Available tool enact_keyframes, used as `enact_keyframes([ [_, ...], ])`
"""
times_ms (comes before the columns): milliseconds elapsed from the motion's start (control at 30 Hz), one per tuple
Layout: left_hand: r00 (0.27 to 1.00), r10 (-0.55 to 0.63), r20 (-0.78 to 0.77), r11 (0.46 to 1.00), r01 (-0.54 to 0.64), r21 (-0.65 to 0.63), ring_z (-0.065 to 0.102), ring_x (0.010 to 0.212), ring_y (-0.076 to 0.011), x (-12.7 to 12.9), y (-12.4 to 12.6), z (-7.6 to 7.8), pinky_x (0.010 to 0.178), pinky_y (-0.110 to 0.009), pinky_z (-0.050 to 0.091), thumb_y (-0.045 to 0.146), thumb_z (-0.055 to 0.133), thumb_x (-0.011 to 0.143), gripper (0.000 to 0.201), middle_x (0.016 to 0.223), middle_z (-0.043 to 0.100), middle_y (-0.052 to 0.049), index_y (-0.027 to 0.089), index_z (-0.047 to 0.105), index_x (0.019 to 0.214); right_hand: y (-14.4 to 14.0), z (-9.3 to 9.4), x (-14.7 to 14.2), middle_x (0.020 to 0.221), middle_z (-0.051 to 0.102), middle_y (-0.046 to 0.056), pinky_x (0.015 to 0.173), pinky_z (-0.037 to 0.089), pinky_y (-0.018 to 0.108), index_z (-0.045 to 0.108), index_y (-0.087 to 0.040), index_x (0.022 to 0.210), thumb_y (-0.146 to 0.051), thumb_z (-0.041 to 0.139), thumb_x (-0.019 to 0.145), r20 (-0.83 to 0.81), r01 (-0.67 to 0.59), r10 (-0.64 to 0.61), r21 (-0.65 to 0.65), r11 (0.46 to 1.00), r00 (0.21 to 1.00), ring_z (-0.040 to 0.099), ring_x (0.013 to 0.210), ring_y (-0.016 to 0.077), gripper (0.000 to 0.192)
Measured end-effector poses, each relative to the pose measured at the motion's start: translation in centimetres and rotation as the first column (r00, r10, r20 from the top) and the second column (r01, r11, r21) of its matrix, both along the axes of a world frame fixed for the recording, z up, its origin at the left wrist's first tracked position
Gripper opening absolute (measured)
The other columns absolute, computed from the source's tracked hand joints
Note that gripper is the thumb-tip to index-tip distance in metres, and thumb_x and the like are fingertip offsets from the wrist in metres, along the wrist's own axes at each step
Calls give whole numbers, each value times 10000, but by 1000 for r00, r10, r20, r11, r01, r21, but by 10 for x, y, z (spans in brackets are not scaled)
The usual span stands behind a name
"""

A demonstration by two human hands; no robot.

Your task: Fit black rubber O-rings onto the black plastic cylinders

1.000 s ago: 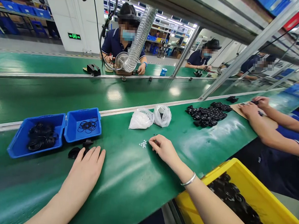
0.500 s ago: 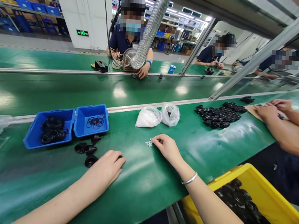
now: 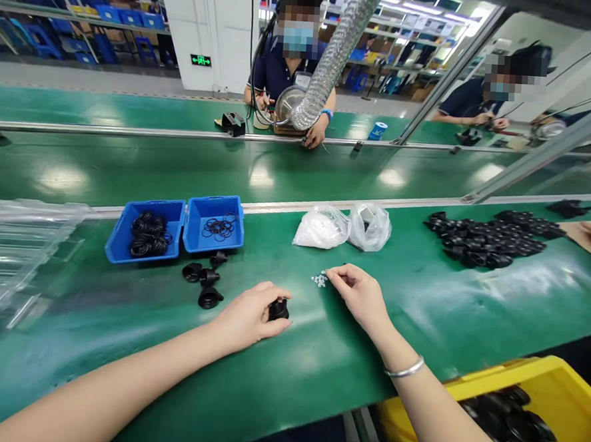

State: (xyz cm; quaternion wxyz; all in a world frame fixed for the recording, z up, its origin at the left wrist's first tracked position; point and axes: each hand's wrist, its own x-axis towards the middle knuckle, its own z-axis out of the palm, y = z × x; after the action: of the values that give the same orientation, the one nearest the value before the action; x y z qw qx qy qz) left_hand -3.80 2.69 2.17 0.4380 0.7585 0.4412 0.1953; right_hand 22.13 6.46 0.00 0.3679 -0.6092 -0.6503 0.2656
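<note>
Since before, our left hand point(image 3: 249, 318) has closed on a black cap point(image 3: 279, 309); right hand point(image 3: 361, 295), loosely curled, apparently pinches at white beads point(image 3: 318, 280), which could scatter.

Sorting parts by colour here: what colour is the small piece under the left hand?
Black. The small piece in the left hand shows in the head view.

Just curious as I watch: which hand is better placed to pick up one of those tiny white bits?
The right hand, probably. Its fingertips sit right beside the small white pieces, while the left hand is closed around a black part further from them.
</note>
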Motion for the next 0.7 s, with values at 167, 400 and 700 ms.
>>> enact_keyframes([
  [167,886,200,418,813,88,-575,583,567,-115,4,-8,3,612,-258,456,405,616,876,515,754,622,-18,127,484,1289,-20,17,-18,758,615,35,600,436,267,692,-188,790,-434,612,868,-131,-73,76,31,997,988,549,664,150,270],
  [400,743,313,592,663,276,-696,624,1125,-238,2,-14,4,973,-332,472,254,743,807,300,1012,611,-25,200,545,1025,-35,26,-35,749,561,-4,447,405,220,658,-180,775,-438,628,860,-303,-173,145,-66,983,942,488,466,70,274],
  [700,782,279,558,699,233,-676,699,662,-162,8,-15,2,532,-236,526,318,678,851,482,1118,591,-94,218,516,1294,-36,20,-35,694,543,-23,423,374,208,656,-177,790,-451,669,828,-464,-201,114,-141,969,878,459,452,62,277],
])
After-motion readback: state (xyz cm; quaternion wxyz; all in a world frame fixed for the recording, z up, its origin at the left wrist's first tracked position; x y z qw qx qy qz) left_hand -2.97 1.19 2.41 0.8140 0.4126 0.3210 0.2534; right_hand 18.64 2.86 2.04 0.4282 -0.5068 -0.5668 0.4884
